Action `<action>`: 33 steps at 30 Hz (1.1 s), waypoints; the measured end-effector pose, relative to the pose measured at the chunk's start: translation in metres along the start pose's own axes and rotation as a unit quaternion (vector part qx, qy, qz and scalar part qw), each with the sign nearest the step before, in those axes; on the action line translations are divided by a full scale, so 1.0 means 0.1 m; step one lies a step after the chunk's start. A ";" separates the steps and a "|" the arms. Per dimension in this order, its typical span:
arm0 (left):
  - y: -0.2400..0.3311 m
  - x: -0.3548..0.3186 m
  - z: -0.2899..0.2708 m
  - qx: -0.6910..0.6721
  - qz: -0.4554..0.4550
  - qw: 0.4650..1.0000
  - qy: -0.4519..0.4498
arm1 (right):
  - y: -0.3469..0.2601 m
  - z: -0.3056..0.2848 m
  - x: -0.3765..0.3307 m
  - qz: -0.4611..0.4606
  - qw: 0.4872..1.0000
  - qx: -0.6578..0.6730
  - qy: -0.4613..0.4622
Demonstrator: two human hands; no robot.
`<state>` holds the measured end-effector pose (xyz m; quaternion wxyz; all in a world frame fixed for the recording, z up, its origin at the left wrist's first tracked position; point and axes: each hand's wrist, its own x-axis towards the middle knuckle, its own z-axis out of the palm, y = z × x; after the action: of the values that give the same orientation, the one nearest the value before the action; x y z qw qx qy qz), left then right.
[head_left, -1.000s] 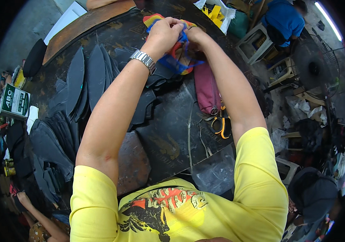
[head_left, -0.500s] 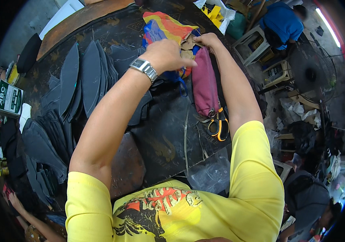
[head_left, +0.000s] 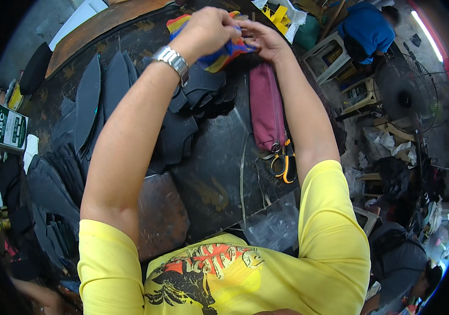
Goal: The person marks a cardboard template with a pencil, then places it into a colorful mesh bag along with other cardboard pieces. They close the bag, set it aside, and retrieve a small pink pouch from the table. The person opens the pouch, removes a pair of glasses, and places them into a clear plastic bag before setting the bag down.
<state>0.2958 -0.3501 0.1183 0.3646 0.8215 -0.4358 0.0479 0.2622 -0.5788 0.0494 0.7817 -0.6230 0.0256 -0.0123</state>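
Observation:
At the far side of the dark table I have a red, yellow and blue cloth bag [head_left: 223,59] between my hands. My left hand [head_left: 209,32], with a metal watch on the wrist, is closed on its upper part. My right hand [head_left: 267,42] meets it from the right, fingers bent at the bag's edge. The fingertips overlap, so the exact grip is partly hidden. Below my right hand lies a maroon zippered pouch [head_left: 266,107]. Scissors with orange and black handles [head_left: 283,167] lie at the pouch's near end, their blades out of sight.
Stacks of dark cut pieces [head_left: 89,100] cover the table's left side, and more lie under my left forearm. A brown board [head_left: 162,210] and clear plastic [head_left: 271,226] are near me. A fan [head_left: 405,97] and a person in blue [head_left: 367,31] are beyond the right edge.
The bag has shifted left and away and is bunched smaller; brown pieces seen at its mouth no longer show. Both hands moved farther off and came together, uncovering the pouch's top.

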 end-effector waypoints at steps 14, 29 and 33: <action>-0.20 0.30 -0.11 -0.518 -0.074 0.838 0.154 | 0.63 -0.23 0.26 0.006 0.789 -0.614 0.029; 0.38 0.87 -0.49 -0.535 0.055 0.841 0.047 | 0.08 0.26 -0.33 0.140 0.961 -0.167 0.170; 0.70 0.95 -0.63 -0.560 0.163 0.812 0.021 | -0.07 0.37 -0.66 0.064 0.989 -0.038 0.130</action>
<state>0.3174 -0.3995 0.2407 0.7573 0.3907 -0.5074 -0.1282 0.1983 -0.5404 0.0660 0.7468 -0.6422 0.1674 -0.0421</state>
